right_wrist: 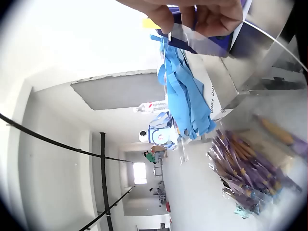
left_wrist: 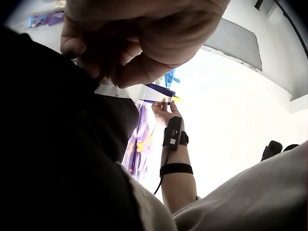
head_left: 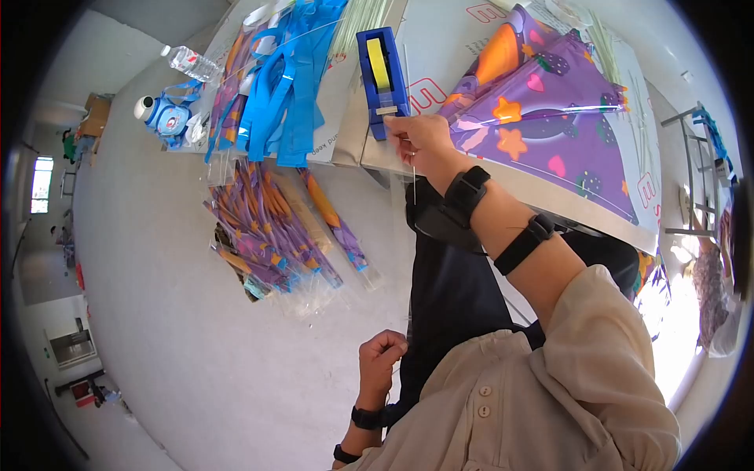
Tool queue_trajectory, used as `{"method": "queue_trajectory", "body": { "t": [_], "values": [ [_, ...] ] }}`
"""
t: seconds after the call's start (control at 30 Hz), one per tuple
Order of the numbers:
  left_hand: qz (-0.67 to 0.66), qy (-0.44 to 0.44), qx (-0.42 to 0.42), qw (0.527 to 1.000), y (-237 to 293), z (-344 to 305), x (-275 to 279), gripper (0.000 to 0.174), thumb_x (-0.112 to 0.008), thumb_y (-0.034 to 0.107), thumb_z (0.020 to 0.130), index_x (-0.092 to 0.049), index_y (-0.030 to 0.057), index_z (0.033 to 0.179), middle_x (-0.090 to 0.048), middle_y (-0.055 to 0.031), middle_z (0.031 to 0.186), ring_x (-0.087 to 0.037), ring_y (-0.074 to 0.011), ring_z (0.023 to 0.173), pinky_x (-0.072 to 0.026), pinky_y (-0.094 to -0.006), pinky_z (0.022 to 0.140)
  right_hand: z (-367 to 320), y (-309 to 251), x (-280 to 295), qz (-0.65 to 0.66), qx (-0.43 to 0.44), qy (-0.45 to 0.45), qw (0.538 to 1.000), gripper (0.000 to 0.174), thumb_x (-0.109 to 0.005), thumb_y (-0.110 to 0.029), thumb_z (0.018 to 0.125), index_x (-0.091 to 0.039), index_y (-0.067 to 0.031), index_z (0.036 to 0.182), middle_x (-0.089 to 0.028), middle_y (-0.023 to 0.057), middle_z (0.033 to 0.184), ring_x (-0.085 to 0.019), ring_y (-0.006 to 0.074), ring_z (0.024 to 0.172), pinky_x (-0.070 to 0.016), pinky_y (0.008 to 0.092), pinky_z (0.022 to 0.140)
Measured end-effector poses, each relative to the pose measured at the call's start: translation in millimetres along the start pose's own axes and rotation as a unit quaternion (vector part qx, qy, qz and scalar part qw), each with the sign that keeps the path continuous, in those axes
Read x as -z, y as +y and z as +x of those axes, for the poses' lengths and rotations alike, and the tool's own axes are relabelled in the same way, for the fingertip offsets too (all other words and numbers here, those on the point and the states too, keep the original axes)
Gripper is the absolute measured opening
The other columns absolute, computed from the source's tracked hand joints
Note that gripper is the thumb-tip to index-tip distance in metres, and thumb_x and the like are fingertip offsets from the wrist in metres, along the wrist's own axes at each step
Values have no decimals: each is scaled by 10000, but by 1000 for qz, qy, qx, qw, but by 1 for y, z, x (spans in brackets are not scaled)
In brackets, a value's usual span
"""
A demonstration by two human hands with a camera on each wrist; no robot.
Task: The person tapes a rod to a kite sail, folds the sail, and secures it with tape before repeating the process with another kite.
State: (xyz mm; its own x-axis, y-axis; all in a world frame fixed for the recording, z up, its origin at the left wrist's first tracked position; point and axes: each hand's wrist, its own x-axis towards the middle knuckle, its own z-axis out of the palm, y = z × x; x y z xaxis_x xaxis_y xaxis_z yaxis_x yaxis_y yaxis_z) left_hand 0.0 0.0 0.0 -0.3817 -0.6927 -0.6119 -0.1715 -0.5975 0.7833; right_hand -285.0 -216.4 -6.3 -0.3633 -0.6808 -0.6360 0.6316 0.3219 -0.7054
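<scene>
Fingers of the right hand (head_left: 420, 141) pinch the top end of a clear sleeve (head_left: 410, 235) in the head view, right at the front of the blue tape dispenser (head_left: 382, 78) with its yellow roll (head_left: 378, 63). The sleeve hangs straight down past the desk (head_left: 550, 200) edge to the left hand (head_left: 381, 357), whose fingers are curled round its lower end, just in front of the dark trousers. A purple kite cloth (head_left: 550, 118) with stars and hearts lies beside the right hand. Large red letters "E" show on the white carton sheet (head_left: 440, 39), and small print near the blue straps (head_left: 287, 86) includes the word "keep". Sleeved packs (head_left: 275, 235) lie on the floor.

The left wrist view shows the left hand (left_wrist: 144, 33) close up, fingers bunched together; what they grip is too dark to tell. The right hand (left_wrist: 166, 113) is well apart, up at the desk.

The right wrist view shows the right fingers (right_wrist: 207, 14) pinching the clear film (right_wrist: 192, 41) by its edge. "keep" reads again on the carton beside the straps (right_wrist: 187, 101).
</scene>
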Motion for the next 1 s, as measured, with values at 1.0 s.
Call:
{"method": "queue_trajectory", "body": {
  "t": [1.0],
  "values": [
    [14, -133, -44, 990, 21, 16, 30, 52, -554, 9, 696, -516, 13, 661, -585, -90, 778, -531, -161, 735, -420, -265, 698, -96, -30, 147, 264, 104, -67, 957, 192, -651, 54, 749, -548, -104, 716, -519, -38, 666, -434, 62, 547, -312, 203, 467]
  ]
}}
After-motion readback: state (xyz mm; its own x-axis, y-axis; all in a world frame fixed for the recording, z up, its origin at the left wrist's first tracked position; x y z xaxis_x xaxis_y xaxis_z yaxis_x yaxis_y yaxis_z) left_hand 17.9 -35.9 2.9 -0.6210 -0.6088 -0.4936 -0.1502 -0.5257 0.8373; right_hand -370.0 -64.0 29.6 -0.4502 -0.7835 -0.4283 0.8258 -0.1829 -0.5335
